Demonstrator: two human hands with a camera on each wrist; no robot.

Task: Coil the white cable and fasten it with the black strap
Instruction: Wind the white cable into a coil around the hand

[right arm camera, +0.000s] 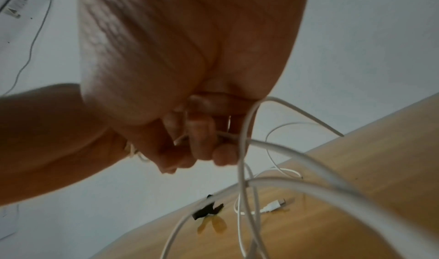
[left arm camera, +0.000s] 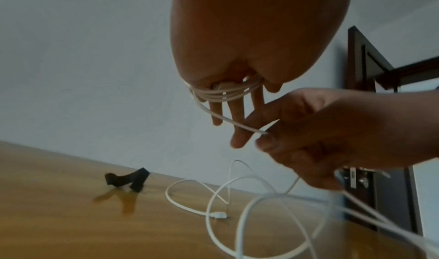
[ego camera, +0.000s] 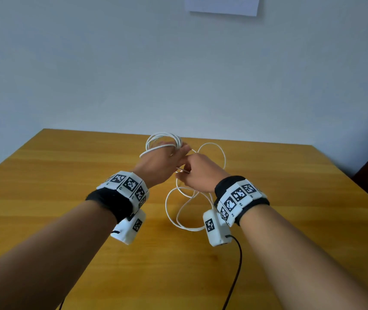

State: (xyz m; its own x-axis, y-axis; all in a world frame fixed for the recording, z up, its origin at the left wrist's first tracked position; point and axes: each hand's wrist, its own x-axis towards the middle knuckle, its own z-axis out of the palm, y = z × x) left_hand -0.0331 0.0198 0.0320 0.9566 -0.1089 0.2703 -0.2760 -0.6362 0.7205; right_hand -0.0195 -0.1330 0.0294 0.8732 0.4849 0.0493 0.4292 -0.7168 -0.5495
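Note:
The white cable [ego camera: 190,211] is partly wound in several turns round the fingers of my left hand [ego camera: 174,151]. In the left wrist view those fingers [left arm camera: 237,111] point down, fairly straight, with the coil [left arm camera: 225,94] across their base and the thumb beside it. My right hand [ego camera: 185,173] is just right of the left and pinches the strand leaving the coil [left arm camera: 251,129]; its fingers [right arm camera: 202,146] are curled round the cable [right arm camera: 273,146]. The rest of the cable lies in loose loops on the table, ending in a plug [left arm camera: 218,215]. The black strap [left arm camera: 128,178] lies on the table, apart from both hands.
The wooden table [ego camera: 66,175] stands against a pale wall. A dark door with a metal handle [left arm camera: 356,176] is at the right. A paper sheet [ego camera: 222,4] hangs on the wall. Black leads run from the wrist cameras [ego camera: 234,276].

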